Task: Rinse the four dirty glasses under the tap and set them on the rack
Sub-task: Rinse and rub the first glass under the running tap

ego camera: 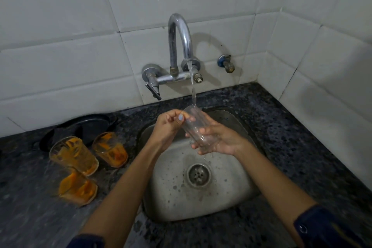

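Clear glass: tilted, mouth up toward 11 o'clock, over the steel sink; water stream from the tap runs into it.
Right hand: grip clamped round the glass's lower half.
Left hand: fingers closed at the rim, thumb on the outside.
Three dirty glasses: upright on the bench at 9 o'clock of the sink, orange residue inside.
Black pan: behind them, at 10 o'clock.
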